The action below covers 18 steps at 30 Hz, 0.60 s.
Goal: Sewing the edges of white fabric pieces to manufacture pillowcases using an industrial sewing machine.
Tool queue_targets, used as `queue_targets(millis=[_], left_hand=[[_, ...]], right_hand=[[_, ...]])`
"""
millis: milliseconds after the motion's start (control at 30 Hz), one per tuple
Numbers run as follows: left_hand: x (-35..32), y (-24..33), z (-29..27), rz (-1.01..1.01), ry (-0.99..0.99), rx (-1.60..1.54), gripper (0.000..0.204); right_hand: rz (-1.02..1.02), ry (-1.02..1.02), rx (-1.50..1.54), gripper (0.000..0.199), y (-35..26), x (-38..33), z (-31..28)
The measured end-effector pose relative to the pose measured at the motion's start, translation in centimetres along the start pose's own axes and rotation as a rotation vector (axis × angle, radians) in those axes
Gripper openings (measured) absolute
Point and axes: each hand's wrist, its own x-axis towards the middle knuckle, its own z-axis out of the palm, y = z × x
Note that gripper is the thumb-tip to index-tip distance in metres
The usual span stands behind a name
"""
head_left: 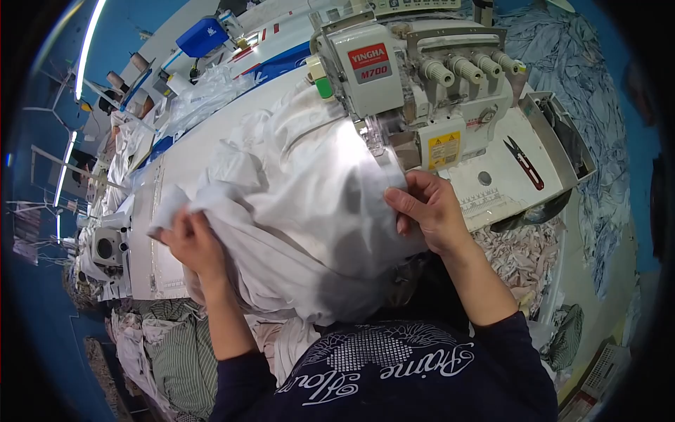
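Note:
A large piece of white fabric (pixel 302 190) lies bunched over the table and drapes down over my lap. Its right edge runs up to the presser foot of a white overlock sewing machine (pixel 422 84), where a lamp lights it brightly. My left hand (pixel 192 239) is closed on a fold at the fabric's left side, fingers curled into the cloth. At the right edge, just below the presser foot, my right hand (pixel 427 209) pinches the fabric between thumb and fingers. The fingertips of both hands are partly hidden by the cloth.
Red-handled thread snips (pixel 526 165) lie on the machine's right plate, beside a metal tray (pixel 562 133). Fabric scraps (pixel 524 260) fill a space below right. Striped cloth (pixel 176 341) hangs below left. Blue-grey cloth (pixel 562 63) is heaped at far right. A blue machine head (pixel 202 37) stands behind.

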Motion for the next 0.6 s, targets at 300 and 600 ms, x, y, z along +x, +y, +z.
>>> queue_targets(millis=[300,600], left_hand=[[8.3,0.7,3.9,0.007,0.018,-0.501,0.02],[13.9,1.8,5.8,0.314,0.152,-0.171,0.021]], right_hand=[[0.018,-0.016,0.028,0.014,-0.5,-0.3,0.2],[-0.018,-0.032,-0.041,0.016,-0.4,0.0,0.0]])
